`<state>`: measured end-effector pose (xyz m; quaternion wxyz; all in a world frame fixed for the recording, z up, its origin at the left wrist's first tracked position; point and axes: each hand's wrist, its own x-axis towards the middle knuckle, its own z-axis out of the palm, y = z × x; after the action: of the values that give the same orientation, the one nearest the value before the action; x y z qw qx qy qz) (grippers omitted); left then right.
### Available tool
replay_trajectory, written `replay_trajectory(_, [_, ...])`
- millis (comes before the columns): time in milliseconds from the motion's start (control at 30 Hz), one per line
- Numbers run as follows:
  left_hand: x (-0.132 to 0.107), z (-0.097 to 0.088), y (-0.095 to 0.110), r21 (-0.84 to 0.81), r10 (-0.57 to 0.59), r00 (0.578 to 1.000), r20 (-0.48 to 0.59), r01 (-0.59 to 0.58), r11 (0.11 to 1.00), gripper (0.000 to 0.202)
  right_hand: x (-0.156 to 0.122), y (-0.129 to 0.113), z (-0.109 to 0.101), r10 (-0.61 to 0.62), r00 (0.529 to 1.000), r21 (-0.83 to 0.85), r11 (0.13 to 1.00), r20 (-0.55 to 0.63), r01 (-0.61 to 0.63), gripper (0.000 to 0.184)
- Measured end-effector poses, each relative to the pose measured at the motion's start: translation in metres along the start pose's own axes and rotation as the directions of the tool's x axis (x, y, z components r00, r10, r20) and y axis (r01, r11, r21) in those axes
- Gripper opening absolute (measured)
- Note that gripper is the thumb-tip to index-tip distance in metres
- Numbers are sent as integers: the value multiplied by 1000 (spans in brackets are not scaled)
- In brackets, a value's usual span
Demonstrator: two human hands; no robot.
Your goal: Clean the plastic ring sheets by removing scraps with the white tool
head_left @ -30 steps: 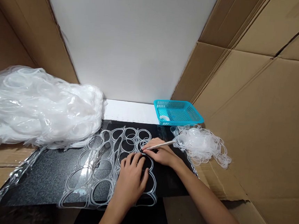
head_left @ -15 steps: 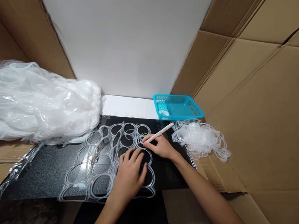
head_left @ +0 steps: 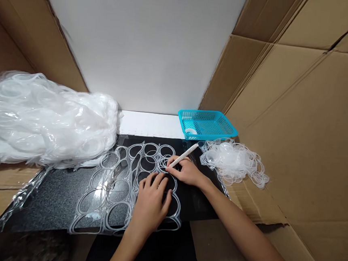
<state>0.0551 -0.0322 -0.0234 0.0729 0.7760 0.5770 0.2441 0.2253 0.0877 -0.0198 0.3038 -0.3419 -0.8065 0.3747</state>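
Note:
A clear plastic sheet of joined oval rings lies flat on a black speckled mat. My left hand rests palm down on the sheet's right side, fingers spread and pressing it flat. Just beyond it, my right hand pinches a thin white pen-like tool, its tip touching a ring near the sheet's top right.
A big heap of clear plastic sheets sits at the left on cardboard. A turquoise mesh basket stands at the back right, with a tangle of loose clear rings in front of it. Cardboard walls close in both sides.
The view shifted slightly. My right hand tilted the white tool more upright and drew a little nearer the ring; my left hand stayed pressed on the sheet.

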Motion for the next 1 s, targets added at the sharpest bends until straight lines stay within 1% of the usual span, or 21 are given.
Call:
replay_trajectory(167, [0, 0, 0, 24, 15, 1000, 13, -15, 1000, 28, -1, 0, 0, -10, 1000, -78, 997, 21, 12, 6])
replay_trajectory(267, [2, 1, 2, 48, 21, 999, 30, -23, 999, 30, -2, 3, 1, -36, 999, -99, 994, 23, 39, 6])
replay_trajectory(333, [5, 1, 4, 67, 8, 999, 39, -11, 998, 33, -3, 6, 2, -83, 996, -134, 987, 11, 84, 6])
replay_trajectory(400, [7, 0, 7, 71, -12, 999, 51, 9, 997, 33, -3, 9, 5, -173, 985, -206, 964, 3, 169, 7])
replay_trajectory(467, [9, -1, 8, 54, -25, 997, 68, 22, 998, 30, -2, 13, 8, -303, 953, -299, 907, 23, 296, 11])
replay_trajectory(533, [8, -1, 8, 25, -30, 996, 82, 28, 999, 25, 0, 18, 10, -429, 901, -402, 814, 71, 419, 16])
replay_trajectory(600, [6, -2, 6, -4, -32, 997, 74, 32, 999, 20, 5, 22, 8, -499, 861, -509, 718, 99, 474, 20])
replay_trajectory(667, [2, -2, 3, -41, -29, 998, 60, 31, 999, 17, 14, 25, 1, -511, 856, -597, 664, 78, 451, 22])
replay_trajectory(700, [0, -3, 1, -64, -24, 998, 56, 27, 998, 15, 20, 26, -4, -504, 862, -623, 659, 50, 422, 22])
replay_trajectory(833, [-6, -11, -8, -169, 18, 996, 87, -3, 986, 9, 47, 27, -31, -439, 896, -640, 708, -68, 298, 20])
replay_trajectory(900, [-7, -15, -12, -213, 40, 993, 109, -16, 977, 8, 60, 26, -43, -394, 913, -636, 733, -107, 242, 20])
replay_trajectory(1000, [-9, -20, -17, -240, 38, 992, 122, -7, 971, 9, 72, 24, -54, -348, 922, -636, 753, -167, 169, 21])
